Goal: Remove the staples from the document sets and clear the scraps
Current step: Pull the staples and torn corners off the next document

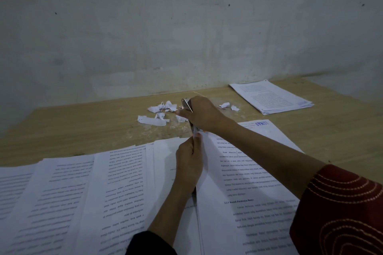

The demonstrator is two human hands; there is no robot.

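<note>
My right hand point(200, 114) grips a metal stapler-like tool point(187, 104), its lower tip down at the top edge of a printed document set point(248, 174). Just below it, my left hand point(189, 163) pinches that top edge of the pages beside the tool's tip. The staple itself is too small to make out. More printed sheets point(87, 192) lie fanned out to the left under my left forearm. Torn white paper scraps point(159, 113) lie scattered on the wooden table point(83, 126) behind my hands, with two more scraps point(229, 106) to the right.
A separate stack of printed pages point(273, 96) lies at the back right of the table, near the grey wall point(186, 27). Bare wood shows at the far left and along the right edge.
</note>
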